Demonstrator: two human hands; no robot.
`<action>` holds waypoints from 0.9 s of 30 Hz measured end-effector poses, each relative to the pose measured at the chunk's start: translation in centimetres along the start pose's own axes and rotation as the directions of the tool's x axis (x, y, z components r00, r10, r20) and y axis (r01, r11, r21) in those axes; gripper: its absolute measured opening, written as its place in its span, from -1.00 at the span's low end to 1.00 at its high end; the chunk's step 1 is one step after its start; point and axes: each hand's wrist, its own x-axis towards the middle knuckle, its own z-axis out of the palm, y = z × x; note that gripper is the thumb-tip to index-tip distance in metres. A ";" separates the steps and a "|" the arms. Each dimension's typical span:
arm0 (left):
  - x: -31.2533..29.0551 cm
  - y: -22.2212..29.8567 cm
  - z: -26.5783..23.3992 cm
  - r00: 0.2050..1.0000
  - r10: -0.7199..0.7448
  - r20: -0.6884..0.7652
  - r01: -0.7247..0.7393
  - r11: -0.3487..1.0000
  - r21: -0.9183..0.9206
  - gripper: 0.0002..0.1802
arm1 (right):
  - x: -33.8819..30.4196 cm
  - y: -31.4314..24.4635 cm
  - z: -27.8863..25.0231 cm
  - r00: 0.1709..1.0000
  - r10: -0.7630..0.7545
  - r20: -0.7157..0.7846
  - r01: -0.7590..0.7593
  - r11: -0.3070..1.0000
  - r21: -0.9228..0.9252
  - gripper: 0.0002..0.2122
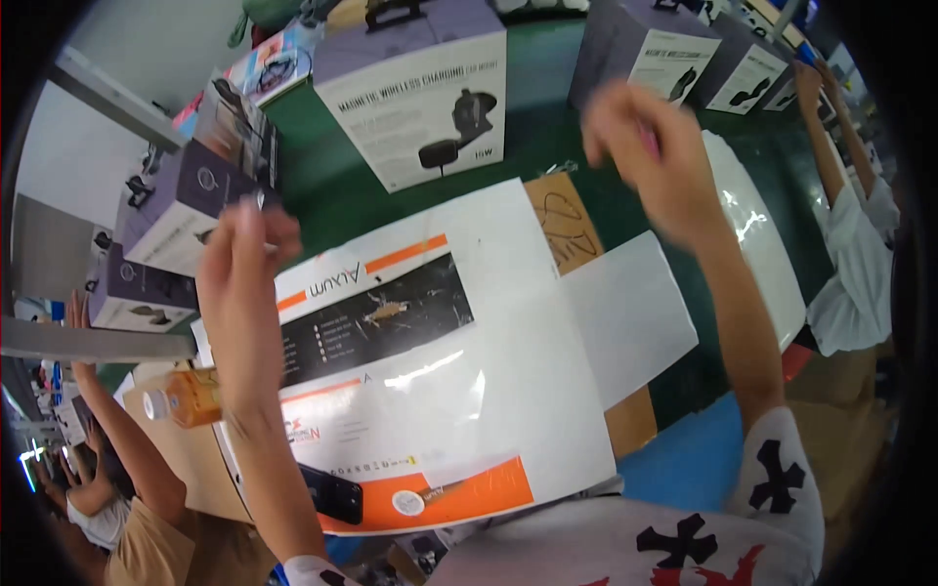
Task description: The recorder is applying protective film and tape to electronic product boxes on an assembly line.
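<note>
Facing a green table [315, 181] with a big white sheet [523, 391] on it and a purple and white box [415, 117] standing behind the sheet. Holding up the right hand [662, 166] and left hand [242, 259] with bent fingers; too blurry to tell if gripping anything.

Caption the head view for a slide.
Left hand and right hand raised over a green table with printed sheet and purple-white boxes.

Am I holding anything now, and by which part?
Can't tell: a tiny silvery glint shows at your left hand and a small pink patch in your right hand, both too blurred to identify.
</note>
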 end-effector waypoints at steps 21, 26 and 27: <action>-0.4 -8.0 3.9 0.957 -0.050 0.287 -0.040 0.953 0.299 -0.58 | 0.1 6.0 -1.7 0.870 0.489 0.068 -0.489 0.872 -0.015 -0.72; -9.1 -3.7 2.8 0.934 -0.058 0.352 -0.059 0.948 0.313 -0.81 | -7.0 1.2 1.5 0.842 0.420 0.338 -0.405 0.907 -0.120 -0.84; -10.5 -3.9 3.4 0.936 -0.058 0.348 -0.055 0.951 0.304 -0.81 | -7.7 0.1 2.4 0.840 0.422 0.342 -0.402 0.906 -0.130 -0.84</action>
